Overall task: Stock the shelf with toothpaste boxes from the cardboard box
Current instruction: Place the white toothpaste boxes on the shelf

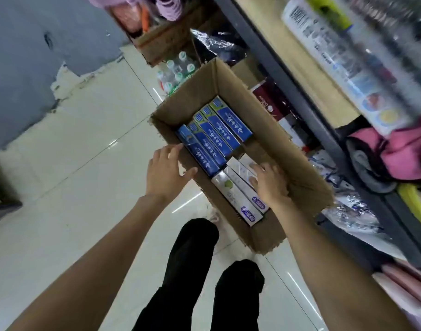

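Note:
An open cardboard box (298,168) sits on the floor beside the shelf. Inside it lie several blue toothpaste boxes (216,132) in a row and a few silver-white toothpaste boxes (238,194) nearer to me. My left hand (167,172) hovers open over the box's left wall, fingers spread, holding nothing. My right hand (268,181) reaches into the box and lies on the rightmost silver-white box, fingers bent over it. The shelf (307,75) with its dark frame and wooden board runs along the right side.
Blurred packaged goods (348,65) lie on the upper shelf board; pink and grey items (391,151) and plastic-wrapped packs (357,211) fill lower levels. Bottled water (178,70) and another carton (161,41) stand beyond the box. My legs in black trousers (195,266) stand on the tiled floor.

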